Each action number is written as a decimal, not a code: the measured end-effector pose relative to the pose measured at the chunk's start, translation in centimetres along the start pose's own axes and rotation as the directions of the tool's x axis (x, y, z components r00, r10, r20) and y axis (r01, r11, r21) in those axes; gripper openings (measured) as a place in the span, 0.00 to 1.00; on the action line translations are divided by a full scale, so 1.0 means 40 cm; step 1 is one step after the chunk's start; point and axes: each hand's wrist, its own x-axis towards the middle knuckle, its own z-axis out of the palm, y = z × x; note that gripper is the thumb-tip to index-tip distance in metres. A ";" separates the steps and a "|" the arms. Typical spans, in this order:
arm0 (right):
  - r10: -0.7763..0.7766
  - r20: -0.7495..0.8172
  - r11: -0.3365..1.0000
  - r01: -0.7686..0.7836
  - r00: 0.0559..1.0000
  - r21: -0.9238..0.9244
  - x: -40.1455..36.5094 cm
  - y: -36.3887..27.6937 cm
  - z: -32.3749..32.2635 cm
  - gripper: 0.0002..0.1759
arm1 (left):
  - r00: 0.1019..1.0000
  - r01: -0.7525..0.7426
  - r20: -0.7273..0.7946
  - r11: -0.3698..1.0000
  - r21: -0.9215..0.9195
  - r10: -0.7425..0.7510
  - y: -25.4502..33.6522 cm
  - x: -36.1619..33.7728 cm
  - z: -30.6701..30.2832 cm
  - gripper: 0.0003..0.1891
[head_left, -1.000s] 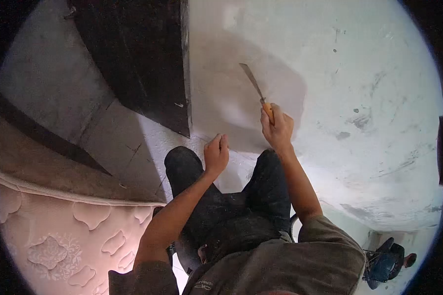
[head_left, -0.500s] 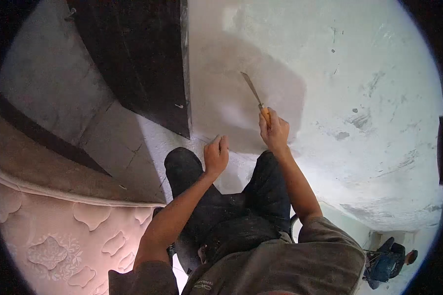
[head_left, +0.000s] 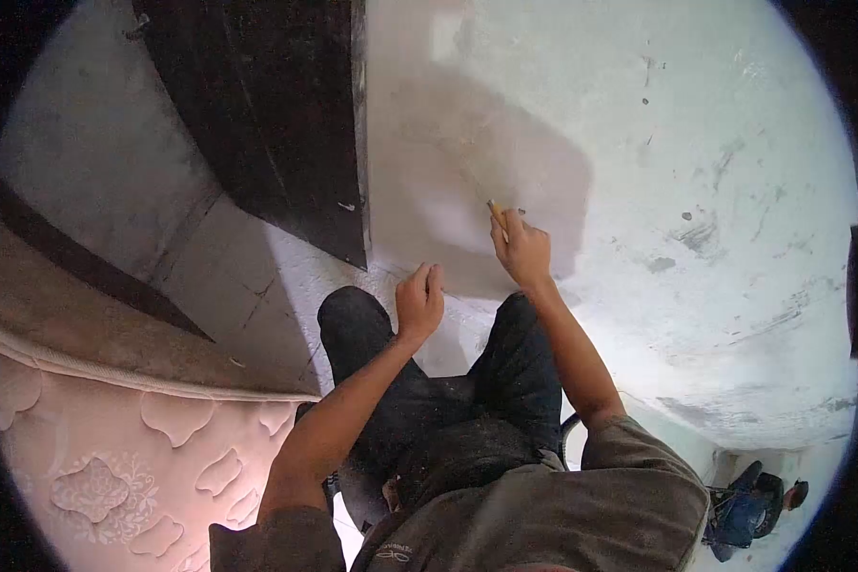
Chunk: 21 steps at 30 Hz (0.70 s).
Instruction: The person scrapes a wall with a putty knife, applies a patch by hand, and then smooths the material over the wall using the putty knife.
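My right hand (head_left: 524,253) is closed around the yellowish handle of a putty knife (head_left: 497,210), held up before the pale wall (head_left: 629,162). Its blade hardly shows at this angle against the plaster. Dull beige, a smoother patch (head_left: 534,162) covers the wall behind that hand. My left hand (head_left: 419,299) has its fingers curled in, over my left knee and close to the foot of the wall. I cannot tell whether anything is inside those fingers.
A dark door (head_left: 267,124) stands at the left, its edge beside the patch. Below it lies tiled floor (head_left: 234,253). A pink quilted mattress (head_left: 162,458) fills the lower left. Dark scuffs mark the wall's right side. A person (head_left: 748,510) is far off at lower right.
My right hand has shifted slightly left and turned, so the blade that stood out clearly is now barely visible. The left hand has stayed in place.
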 end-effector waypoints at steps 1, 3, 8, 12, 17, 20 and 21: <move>0.023 0.055 0.999 -0.021 0.998 -0.030 0.004 0.005 0.005 0.09 | 1.000 -0.012 -0.002 1.000 0.005 0.012 0.005 0.000 0.001 0.15; -0.003 -0.017 1.000 0.004 1.000 0.020 -0.003 0.000 -0.003 0.09 | 1.000 -0.007 -0.009 1.000 -0.004 0.007 0.004 0.000 0.003 0.15; -0.031 -0.093 0.998 0.035 0.995 0.045 0.000 -0.006 -0.007 0.09 | 1.000 0.021 0.019 1.000 -0.023 -0.020 0.028 0.005 -0.008 0.14; -0.047 -0.017 0.999 0.047 0.999 0.011 -0.002 -0.004 -0.005 0.07 | 1.000 0.008 0.006 0.999 -0.032 -0.008 0.016 0.004 -0.005 0.15; -0.054 -0.041 0.998 0.053 0.998 -0.029 0.004 -0.005 -0.013 0.08 | 1.000 0.020 0.013 1.000 -0.008 -0.020 0.012 0.002 0.002 0.15; -0.077 -0.073 0.996 0.080 0.994 0.046 0.007 0.015 -0.003 0.09 | 1.000 -0.009 -0.011 1.000 -0.008 0.009 0.002 0.005 0.003 0.14; -0.063 -0.077 0.996 0.068 0.995 0.063 0.000 0.009 -0.015 0.09 | 1.000 -0.004 -0.011 1.000 -0.002 0.004 0.004 0.000 0.005 0.14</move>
